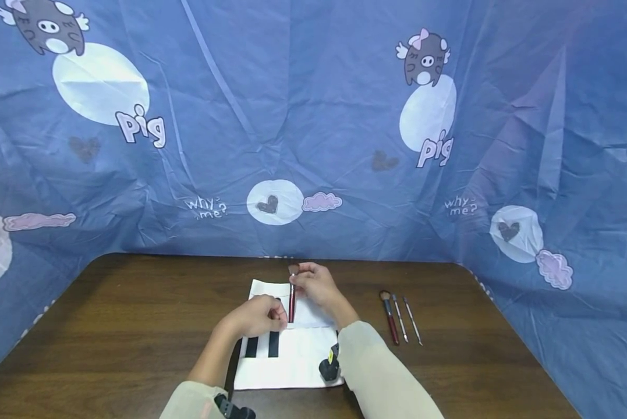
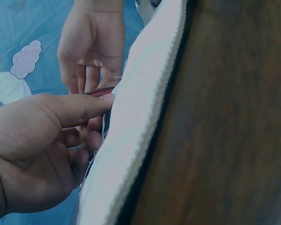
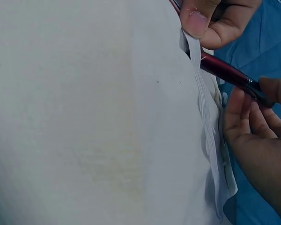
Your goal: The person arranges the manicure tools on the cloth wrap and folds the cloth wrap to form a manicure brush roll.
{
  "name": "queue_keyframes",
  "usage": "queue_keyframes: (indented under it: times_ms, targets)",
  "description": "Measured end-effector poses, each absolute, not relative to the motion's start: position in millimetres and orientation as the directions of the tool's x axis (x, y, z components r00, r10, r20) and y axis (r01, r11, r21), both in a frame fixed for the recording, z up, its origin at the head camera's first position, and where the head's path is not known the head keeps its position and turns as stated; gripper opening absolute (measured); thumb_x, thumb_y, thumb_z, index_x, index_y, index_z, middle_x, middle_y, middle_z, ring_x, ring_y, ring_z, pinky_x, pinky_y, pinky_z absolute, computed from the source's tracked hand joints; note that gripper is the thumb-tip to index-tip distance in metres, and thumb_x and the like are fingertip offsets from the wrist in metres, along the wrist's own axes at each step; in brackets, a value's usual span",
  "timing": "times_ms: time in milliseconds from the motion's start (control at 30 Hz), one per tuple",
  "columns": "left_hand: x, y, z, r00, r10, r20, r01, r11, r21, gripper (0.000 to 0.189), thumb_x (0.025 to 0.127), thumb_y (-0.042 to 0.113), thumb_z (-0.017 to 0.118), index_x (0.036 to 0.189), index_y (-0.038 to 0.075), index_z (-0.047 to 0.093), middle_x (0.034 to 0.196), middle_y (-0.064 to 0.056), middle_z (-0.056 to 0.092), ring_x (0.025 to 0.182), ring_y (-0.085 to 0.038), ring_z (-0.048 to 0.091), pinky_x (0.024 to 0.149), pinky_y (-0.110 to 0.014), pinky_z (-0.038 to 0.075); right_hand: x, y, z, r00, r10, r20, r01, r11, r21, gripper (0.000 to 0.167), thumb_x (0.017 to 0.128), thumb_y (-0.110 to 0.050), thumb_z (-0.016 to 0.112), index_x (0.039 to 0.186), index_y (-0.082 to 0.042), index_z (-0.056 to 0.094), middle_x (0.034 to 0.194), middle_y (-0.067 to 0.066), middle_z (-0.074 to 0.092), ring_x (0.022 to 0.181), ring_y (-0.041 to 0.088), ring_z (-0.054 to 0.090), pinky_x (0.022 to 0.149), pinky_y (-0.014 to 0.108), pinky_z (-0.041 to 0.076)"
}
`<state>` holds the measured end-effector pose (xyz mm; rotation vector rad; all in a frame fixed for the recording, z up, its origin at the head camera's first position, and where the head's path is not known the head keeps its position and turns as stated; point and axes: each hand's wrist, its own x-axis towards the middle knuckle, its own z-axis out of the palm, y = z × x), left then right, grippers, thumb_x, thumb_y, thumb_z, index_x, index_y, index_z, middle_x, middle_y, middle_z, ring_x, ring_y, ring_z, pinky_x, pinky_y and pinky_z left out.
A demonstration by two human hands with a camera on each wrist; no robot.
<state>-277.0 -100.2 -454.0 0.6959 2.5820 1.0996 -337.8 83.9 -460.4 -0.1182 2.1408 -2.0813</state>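
White cloth roll (image 1: 305,358) lies midway between the table's (image 1: 135,326) side edges. The left hand (image 1: 261,315) pinches its elastic pocket lip (image 3: 207,126), seemingly for steadiness; the right hand (image 1: 317,286) grips a red-handled brush (image 1: 291,302) near its bristles, leaving the handle (image 3: 225,70) pointing pocketward, though how deep is hard to tell.

White elastic (image 3: 207,126) partly hides the dark-red-handled brush (image 3: 227,71); the right wrist view crops the right hand (image 3: 262,140) at four o'clock.
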Motion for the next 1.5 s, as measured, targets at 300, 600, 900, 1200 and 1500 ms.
queue_keyframes:
  times_ms: [300, 600, 900, 1200, 1500]
  targets:
    - [-277.7, -100.0, -453.1, -0.844, 0.536, -0.024, 0.359, 0.596, 0.718, 0.011, 0.091, 0.002, 0.073, 0.084, 0.009, 0.068, 0.075, 0.003, 0.060, 0.071, -0.012, 0.053, 0.066, -0.030, 0.044, -339.3, 86.0, -464.2, -0.971, -0.223, -0.081, 0.072, 0.048, -0.996, 0.029, 0.091, 0.008, 0.059, 0.120, 0.010, 0.056, 0.089, 0.008, 0.064, 0.073, 0.016, 0.064, 0.069, 0.030, 0.058]
    - [-277.8, -100.3, -454.3, -0.846, 0.532, -0.026, 0.357, 0.603, 0.714, 0.012, 0.093, 0.003, 0.072, 0.083, 0.010, 0.068, 0.074, 0.003, 0.060, 0.071, -0.012, 0.053, 0.066, -0.031, 0.044, -339.9, 88.3, -465.2, -0.963, -0.245, -0.109, 0.083, 0.116, -0.990, 0.019, 0.089, 0.008, 0.063, 0.108, 0.013, 0.060, 0.085, 0.008, 0.064, 0.075, 0.015, 0.066, 0.075, 0.035, 0.060]
    - [-277.4, -100.7, -454.2, -0.852, 0.522, -0.037, 0.345, 0.614, 0.709, 0.012, 0.093, 0.001, 0.069, 0.084, 0.009, 0.067, 0.076, 0.003, 0.061, 0.071, -0.012, 0.053, 0.066, -0.030, 0.044, -337.0, 88.8, -461.2, -0.950, -0.281, -0.139, 0.094, 0.168, -0.981, 0.026, 0.086, 0.009, 0.068, 0.111, 0.013, 0.062, 0.098, 0.013, 0.064, 0.086, 0.018, 0.067, 0.083, 0.037, 0.059]
    - [-278.8, -99.5, -455.5, -0.854, 0.519, -0.045, 0.334, 0.612, 0.717, 0.012, 0.093, 0.002, 0.069, 0.085, 0.010, 0.068, 0.075, 0.003, 0.060, 0.070, -0.012, 0.052, 0.065, -0.029, 0.043, -339.8, 92.7, -462.1, -0.938, -0.319, -0.138, 0.079, 0.192, -0.978, 0.035, 0.088, 0.007, 0.065, 0.122, 0.011, 0.063, 0.097, 0.010, 0.065, 0.084, 0.016, 0.066, 0.079, 0.035, 0.059]
    - [-278.6, -100.2, -456.4, -0.851, 0.523, -0.035, 0.344, 0.609, 0.715, 0.011, 0.093, 0.003, 0.070, 0.085, 0.010, 0.067, 0.075, 0.003, 0.059, 0.071, -0.012, 0.052, 0.066, -0.030, 0.043, -340.4, 94.6, -461.4, -0.935, -0.317, -0.159, 0.083, 0.240, -0.967, 0.020, 0.093, 0.000, 0.070, 0.111, 0.010, 0.070, 0.094, 0.008, 0.072, 0.077, 0.012, 0.067, 0.073, 0.029, 0.059]
